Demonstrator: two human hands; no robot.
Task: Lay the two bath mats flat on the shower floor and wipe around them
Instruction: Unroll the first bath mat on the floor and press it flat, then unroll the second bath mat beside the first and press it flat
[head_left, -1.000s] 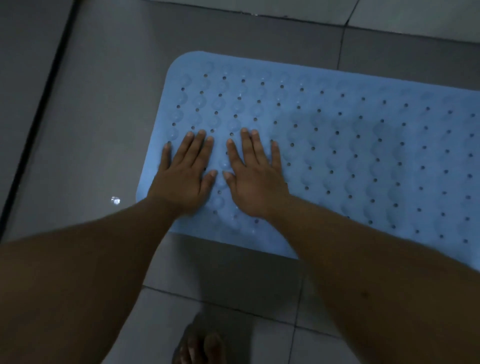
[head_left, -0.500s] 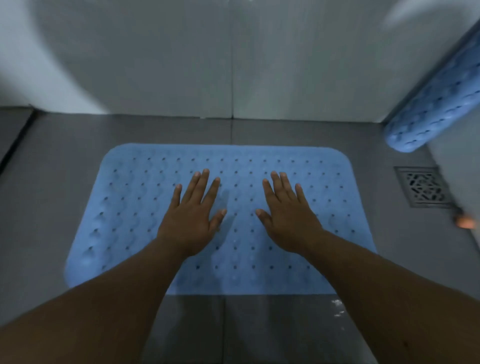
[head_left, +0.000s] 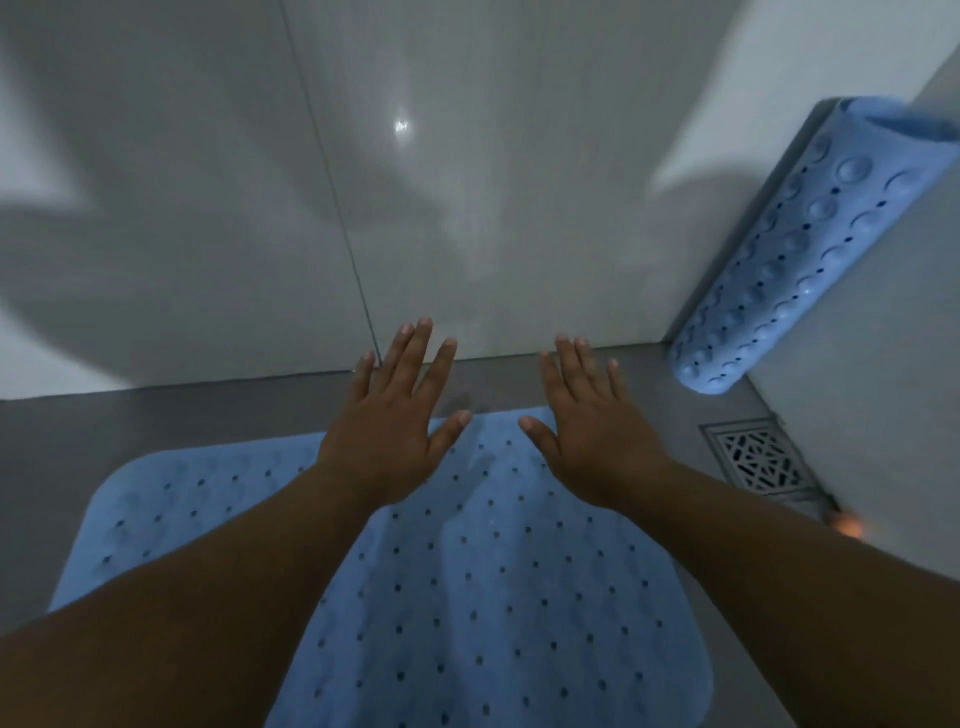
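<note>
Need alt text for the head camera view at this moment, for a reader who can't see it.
Two open, empty hands, left hand and right hand, reach forward above a flat blue bath mat on a grey shower floor. A second blue mat leans rolled in the right corner, above a floor drain.

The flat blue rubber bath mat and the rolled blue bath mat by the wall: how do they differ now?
The flat blue rubber bath mat lies spread on the grey floor; the rolled blue bath mat leans tilted against the right wall. The flat one shows small holes; the rolled one shows suction cups too. Both are blue and perforated.
</note>
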